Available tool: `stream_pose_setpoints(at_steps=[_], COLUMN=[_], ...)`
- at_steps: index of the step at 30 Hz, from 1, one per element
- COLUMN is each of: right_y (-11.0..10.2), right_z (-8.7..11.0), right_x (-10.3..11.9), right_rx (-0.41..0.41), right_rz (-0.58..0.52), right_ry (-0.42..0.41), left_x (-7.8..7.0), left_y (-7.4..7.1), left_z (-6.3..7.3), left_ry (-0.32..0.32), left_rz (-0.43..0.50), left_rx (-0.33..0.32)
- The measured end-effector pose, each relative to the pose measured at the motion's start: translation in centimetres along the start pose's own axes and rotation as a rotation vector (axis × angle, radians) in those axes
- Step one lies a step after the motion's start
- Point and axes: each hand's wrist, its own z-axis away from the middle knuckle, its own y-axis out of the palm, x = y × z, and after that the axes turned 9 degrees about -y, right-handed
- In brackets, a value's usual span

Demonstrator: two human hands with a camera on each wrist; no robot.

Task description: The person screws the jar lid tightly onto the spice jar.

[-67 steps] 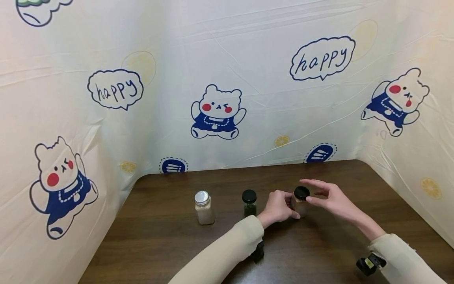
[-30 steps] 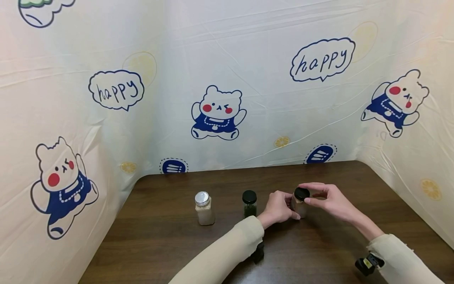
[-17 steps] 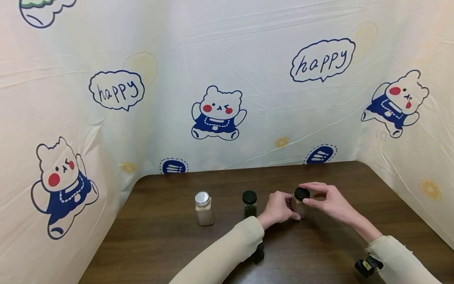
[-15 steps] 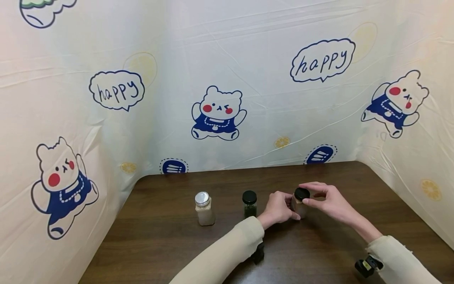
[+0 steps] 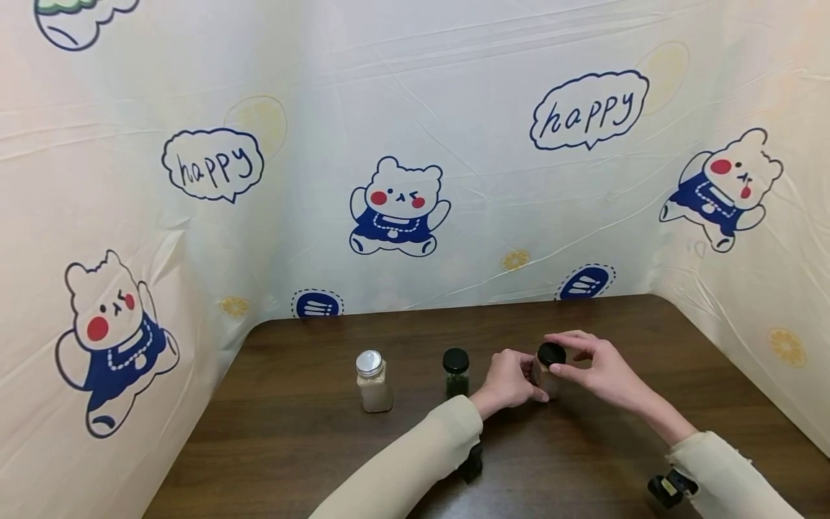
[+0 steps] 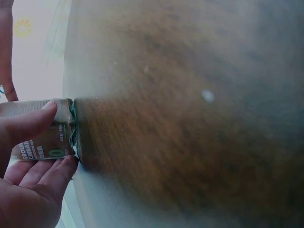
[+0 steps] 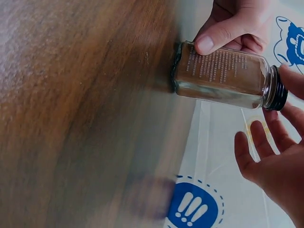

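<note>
A square glass jar of ground cinnamon stands upright on the table at the right, its black lid in place. My left hand grips the lower body from the left, thumb on the near face and fingers on the far side. Part of the label shows past the thumb in the left wrist view. Up at the lid, my right hand pinches the rim between thumb and forefinger. Its other fingers are spread free of the glass.
Left of the hands stands a black-lidded jar of green flakes, partly behind the left forearm. Farther left is a silver-lidded jar of pale powder. A printed curtain surrounds the brown wooden table at back and sides.
The right forefinger, raised off the lid at first, has come down to its rim. The right thumb has shifted slightly left along the lid. The left hand and jar have stayed put.
</note>
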Motion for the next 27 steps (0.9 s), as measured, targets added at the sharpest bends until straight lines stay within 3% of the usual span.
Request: stream_pose_setpoints(at_steps=[11, 27], right_y=[-1.1, -1.2], right_z=[0.1, -0.4], right_x=[-1.5, -1.5], right_rx=[0.154, 0.174], right_rz=[-0.437, -0.438], right_ry=[0.146, 0.101], left_x=[-0.1, 0.0], left_y=[-0.1, -0.1], left_z=[0.0, 0.0], left_ry=[-0.001, -0.005], left_rz=[0.014, 0.026], left_rx=[0.008, 0.003])
